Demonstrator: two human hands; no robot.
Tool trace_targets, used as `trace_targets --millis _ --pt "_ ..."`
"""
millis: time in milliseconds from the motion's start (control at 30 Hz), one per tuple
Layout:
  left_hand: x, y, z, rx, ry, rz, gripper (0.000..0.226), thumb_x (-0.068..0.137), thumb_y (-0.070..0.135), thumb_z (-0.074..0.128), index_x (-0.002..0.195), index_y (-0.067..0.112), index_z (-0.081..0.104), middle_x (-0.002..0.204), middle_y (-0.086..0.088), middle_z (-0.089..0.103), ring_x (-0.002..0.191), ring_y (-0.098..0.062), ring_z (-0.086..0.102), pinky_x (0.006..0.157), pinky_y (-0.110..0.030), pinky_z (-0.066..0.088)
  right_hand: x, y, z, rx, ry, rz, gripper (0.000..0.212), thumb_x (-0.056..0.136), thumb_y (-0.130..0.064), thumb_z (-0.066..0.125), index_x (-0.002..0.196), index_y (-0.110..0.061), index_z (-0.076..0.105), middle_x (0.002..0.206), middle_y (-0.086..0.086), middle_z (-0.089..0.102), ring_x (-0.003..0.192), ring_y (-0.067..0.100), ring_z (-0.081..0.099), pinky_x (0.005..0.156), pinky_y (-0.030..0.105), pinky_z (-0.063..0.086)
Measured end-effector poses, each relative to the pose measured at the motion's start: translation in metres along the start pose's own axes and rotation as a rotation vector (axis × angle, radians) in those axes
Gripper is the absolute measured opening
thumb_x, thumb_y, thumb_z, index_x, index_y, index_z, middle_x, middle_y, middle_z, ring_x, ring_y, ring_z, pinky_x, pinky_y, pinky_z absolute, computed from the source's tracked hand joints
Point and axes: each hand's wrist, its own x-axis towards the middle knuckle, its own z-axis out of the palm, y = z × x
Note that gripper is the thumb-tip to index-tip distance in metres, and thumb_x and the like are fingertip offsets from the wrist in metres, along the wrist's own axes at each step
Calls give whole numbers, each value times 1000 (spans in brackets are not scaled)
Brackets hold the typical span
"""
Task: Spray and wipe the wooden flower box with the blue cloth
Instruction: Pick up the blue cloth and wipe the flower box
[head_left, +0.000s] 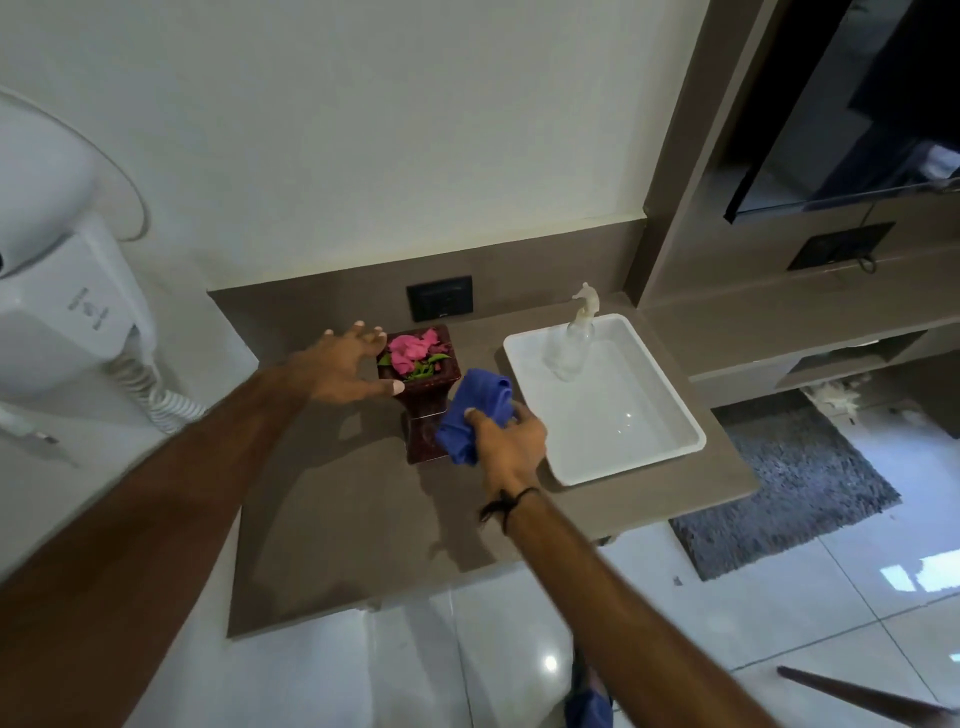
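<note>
The dark wooden flower box (423, 402) stands on the brown counter, with pink petals and green leaves in its top. My left hand (343, 366) hovers at the box's left upper rim, fingers spread, thumb touching or nearly touching the rim. My right hand (511, 441) grips the bunched blue cloth (475, 413) against the box's right side. A clear spray bottle (571, 340) stands upright in the white tray (670, 415) to the right.
The brown counter (353, 519) ends in a front edge near me, with glossy floor tiles below. A wall-mounted white hair dryer (67, 312) with coiled cord hangs at the left. A black socket plate (439, 298) sits behind the box. A grey rug (795, 483) lies at the right.
</note>
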Motion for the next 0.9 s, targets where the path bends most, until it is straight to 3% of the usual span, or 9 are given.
trace_targets --millis 133,200,233,333,433,533,700,800,900 --pt "7 -8 7 -78 74 18 94 77 63 63 151 17 28 163 -2 20 152 -20 10 124 -47 9 -35 21 57 150 121 -225 35 79 -21 79 113 -14 75 86 7 79 69 6 73 68 21 59" --pt "7 -11 11 -112 114 37 96 74 63 65 151 17 30 162 -1 24 151 -18 14 122 -41 13 -40 33 81 212 119 -236 37 83 -15 78 120 -11 73 83 10 79 60 -7 66 61 2 50" --pt "7 -12 13 -131 136 38 96 73 63 67 150 17 32 161 0 26 151 -18 17 121 -38 15 -40 40 89 212 107 -217 41 84 -13 78 124 -10 71 82 10 78 59 -6 64 63 1 48" --pt "7 -14 15 -170 170 28 95 71 61 71 149 19 35 160 1 30 148 -20 27 118 -36 21 -36 64 104 55 47 -145 49 87 -14 74 135 -16 65 92 5 73 79 8 63 74 12 46" --pt "10 -13 15 -180 159 23 95 70 59 73 148 18 38 159 1 31 147 -20 28 117 -36 22 -28 88 102 -77 70 -99 47 88 -14 71 135 -17 65 122 6 73 108 20 69 85 8 38" --pt "12 -12 15 -192 116 -4 95 70 60 73 148 19 36 161 2 28 149 -21 26 120 -44 23 -28 94 99 -91 113 -25 48 85 -10 70 133 -19 67 120 7 74 107 24 70 83 9 41" --pt "7 -12 15 -223 100 -14 95 72 60 71 149 20 33 162 4 25 149 -21 23 121 -47 21 -26 52 111 163 269 257 41 86 -15 70 127 -15 70 111 15 75 108 35 69 98 38 53" --pt "6 -13 14 -242 115 -4 96 72 61 71 149 20 33 161 3 26 150 -20 21 121 -44 19 -27 34 117 250 236 204 34 85 -12 72 119 -8 74 80 1 75 80 13 73 84 33 60" --pt "7 -15 15 -232 127 9 96 72 61 70 149 20 32 161 2 27 151 -20 18 121 -44 17 -41 35 123 255 195 -24 30 85 -8 74 114 -4 76 49 -23 60 49 -11 60 54 3 48"
